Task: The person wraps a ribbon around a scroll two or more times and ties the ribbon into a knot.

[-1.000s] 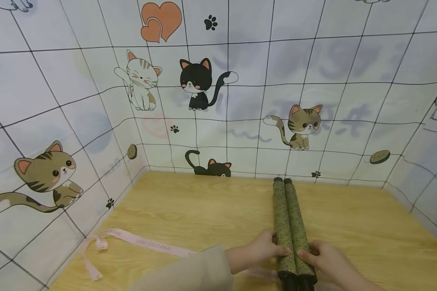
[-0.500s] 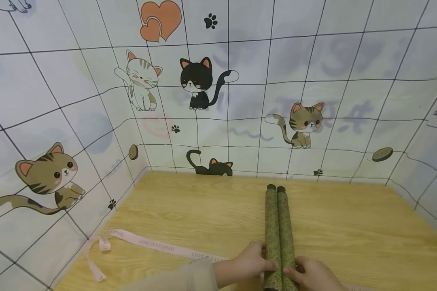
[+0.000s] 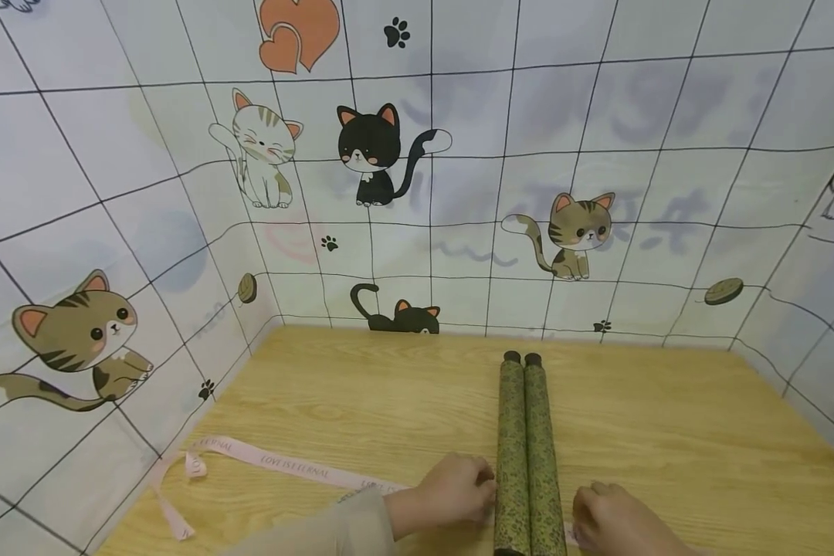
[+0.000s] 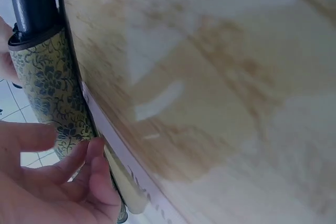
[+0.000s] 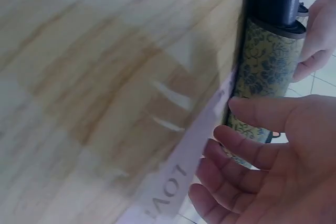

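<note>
Right fingers near lettered ribbon

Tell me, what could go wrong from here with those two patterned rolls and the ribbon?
The left roll and right roll are rounded and merely lie side by side; neither the left hand nor the right hand appears to grip them, so they might roll apart.

The pink ribbon seems to run beneath both rolls, so tugging it could drag them askew.

The ribbon's far left end is folded and curled, so it might twist if pulled.
</note>
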Demonstrator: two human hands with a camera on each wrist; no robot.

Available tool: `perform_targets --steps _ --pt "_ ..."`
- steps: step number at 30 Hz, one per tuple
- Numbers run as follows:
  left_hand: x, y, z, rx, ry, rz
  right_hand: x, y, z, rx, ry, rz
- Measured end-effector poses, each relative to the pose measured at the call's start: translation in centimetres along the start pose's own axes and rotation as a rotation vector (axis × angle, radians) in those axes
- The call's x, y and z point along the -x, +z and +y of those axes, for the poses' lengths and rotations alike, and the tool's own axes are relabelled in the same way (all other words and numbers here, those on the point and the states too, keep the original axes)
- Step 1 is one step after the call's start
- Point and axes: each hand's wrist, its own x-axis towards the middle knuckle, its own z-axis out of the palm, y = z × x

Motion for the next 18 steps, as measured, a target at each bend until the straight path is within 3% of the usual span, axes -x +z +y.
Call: perform_targets --steps 4,12,18 --pt "-0.27 0.15 -0.35 -0.147 0.021 -0.003 -0.01 0.15 0.27 -0.024 0.076 -0.016" --pt "-0.67 0.6 -0.6 -0.25 0.002 -0.077 -0.24 0.12 0.38 -0.053 0.058 -0.026" --pt "-0.85 0.91 -0.02 -0.478 0.056 -0.083 -0.16 0.0 0.01 -0.143 0.091 -0.028"
